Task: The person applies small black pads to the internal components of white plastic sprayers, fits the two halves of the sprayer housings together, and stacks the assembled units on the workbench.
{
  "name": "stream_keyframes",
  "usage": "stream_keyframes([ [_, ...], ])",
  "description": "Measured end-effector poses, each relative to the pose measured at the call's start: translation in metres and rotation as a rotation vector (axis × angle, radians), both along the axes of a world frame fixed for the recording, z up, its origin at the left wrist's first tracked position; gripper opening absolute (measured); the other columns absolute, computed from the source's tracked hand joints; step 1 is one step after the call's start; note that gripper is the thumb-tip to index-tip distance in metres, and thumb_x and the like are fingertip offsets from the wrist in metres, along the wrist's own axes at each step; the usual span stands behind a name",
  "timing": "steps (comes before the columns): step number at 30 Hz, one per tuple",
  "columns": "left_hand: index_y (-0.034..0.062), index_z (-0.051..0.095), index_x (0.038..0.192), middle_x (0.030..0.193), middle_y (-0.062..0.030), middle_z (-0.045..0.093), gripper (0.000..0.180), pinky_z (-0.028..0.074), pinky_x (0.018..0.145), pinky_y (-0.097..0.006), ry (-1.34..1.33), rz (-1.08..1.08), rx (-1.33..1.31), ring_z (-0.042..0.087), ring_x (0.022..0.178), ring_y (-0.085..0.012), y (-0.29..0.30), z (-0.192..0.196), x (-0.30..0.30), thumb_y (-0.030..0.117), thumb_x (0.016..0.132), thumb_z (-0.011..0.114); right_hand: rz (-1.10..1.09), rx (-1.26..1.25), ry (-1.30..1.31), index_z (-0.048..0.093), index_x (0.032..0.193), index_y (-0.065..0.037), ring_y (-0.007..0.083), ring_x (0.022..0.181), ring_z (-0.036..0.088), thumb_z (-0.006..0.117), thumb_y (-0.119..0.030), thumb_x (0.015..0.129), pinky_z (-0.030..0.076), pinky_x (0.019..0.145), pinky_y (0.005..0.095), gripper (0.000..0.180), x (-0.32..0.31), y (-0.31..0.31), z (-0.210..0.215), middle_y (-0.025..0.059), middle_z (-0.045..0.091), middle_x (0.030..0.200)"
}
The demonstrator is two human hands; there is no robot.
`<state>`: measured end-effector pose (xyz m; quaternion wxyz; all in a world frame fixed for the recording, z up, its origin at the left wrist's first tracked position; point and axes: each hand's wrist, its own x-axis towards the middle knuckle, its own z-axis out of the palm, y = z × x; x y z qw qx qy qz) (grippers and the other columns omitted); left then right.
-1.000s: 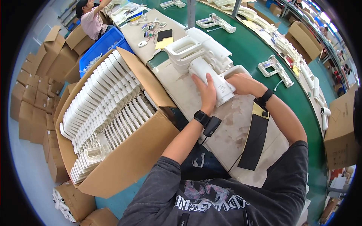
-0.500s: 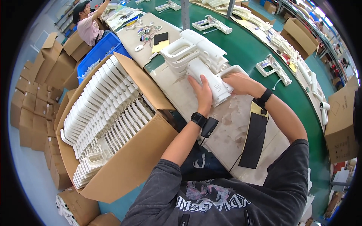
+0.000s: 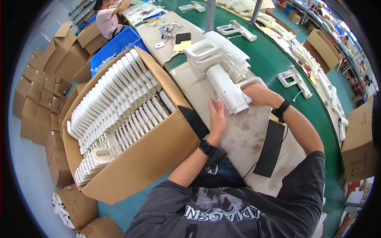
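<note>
My right hand (image 3: pixel 258 95) is closed round the looped handle of a white plastic gun-shaped housing (image 3: pixel 227 90). The housing's barrel slants from far left to near right over the worktable (image 3: pixel 242 137), its dotted round-ended part toward me. My left hand (image 3: pixel 217 119) is off the housing, just beside its near left side, fingers stretched and holding nothing. Right behind the held piece, several similar white housings (image 3: pixel 220 49) lie stacked on the table. Part of the held handle is hidden by my right fingers.
A cardboard box (image 3: pixel 149 160) packed with rows of white shells stands at my left, a blue bin (image 3: pixel 137 39) behind it. A black strip (image 3: pixel 270 148) lies near my right forearm. White frames (image 3: pixel 295 81) rest on the green conveyor (image 3: pixel 270 63). A co-worker (image 3: pixel 109 20) sits far left.
My left hand has let go of the housing and drawn back toward me. My right hand keeps its hold. The whole view has shifted slightly.
</note>
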<state>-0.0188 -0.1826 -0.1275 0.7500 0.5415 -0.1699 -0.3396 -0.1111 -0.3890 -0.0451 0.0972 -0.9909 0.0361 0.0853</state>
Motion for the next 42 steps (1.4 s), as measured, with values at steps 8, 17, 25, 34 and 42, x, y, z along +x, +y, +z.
stream_keyframes([
  [8,-0.0022,0.009,0.156,0.16,-0.0217,0.021,0.079,0.028,0.118,-0.041,0.076,-0.027,0.039,0.028,0.147,-0.0266,0.06,0.008,0.0,0.045,0.105,0.046,0.009,0.035,0.026,0.065,0.092,-0.007,0.0389,0.092,0.065,0.07,-0.003,0.067,0.051,0.079,0.0464,0.026,-0.031,0.044,-0.002,0.0165,0.07,0.091],
  [17,-0.0034,0.012,0.155,0.16,-0.0201,0.023,0.078,0.03,0.116,-0.04,0.103,-0.077,0.023,0.032,0.145,-0.0264,0.083,-0.002,-0.014,0.043,0.104,0.049,-0.004,0.056,-0.028,0.065,0.09,-0.005,0.0391,0.095,0.064,0.067,0.002,0.063,0.051,0.082,0.0449,0.028,-0.046,0.075,0.006,0.0173,0.069,0.091],
  [25,-0.0022,0.013,0.155,0.159,-0.02,0.026,0.077,0.032,0.115,-0.039,0.108,-0.106,0.033,0.033,0.144,-0.0266,0.084,0.009,-0.014,0.044,0.104,0.049,0.03,0.071,-0.072,0.065,0.09,-0.004,0.0392,0.093,0.064,0.066,0.002,0.064,0.051,0.08,0.0457,0.027,-0.049,0.069,-0.002,0.0176,0.069,0.091],
  [34,-0.0013,0.014,0.155,0.157,-0.0202,0.029,0.077,0.033,0.114,-0.039,0.095,-0.129,0.039,0.034,0.144,-0.0265,0.084,-0.003,-0.018,0.044,0.104,0.048,-0.077,0.053,0.001,0.063,0.093,-0.003,0.0399,0.095,0.064,0.067,0.0,0.066,0.051,0.082,0.0452,0.028,-0.049,0.078,-0.012,0.0196,0.069,0.094],
  [42,-0.003,0.013,0.155,0.156,-0.0207,0.029,0.077,0.032,0.115,-0.038,0.09,-0.202,0.049,0.033,0.144,-0.0259,0.083,0.022,-0.024,0.044,0.104,0.048,-0.112,0.018,-0.043,0.062,0.084,-0.001,0.0408,0.081,0.066,0.064,0.0,0.065,0.052,0.071,0.0483,0.019,-0.045,0.083,-0.003,0.0192,0.068,0.081],
])
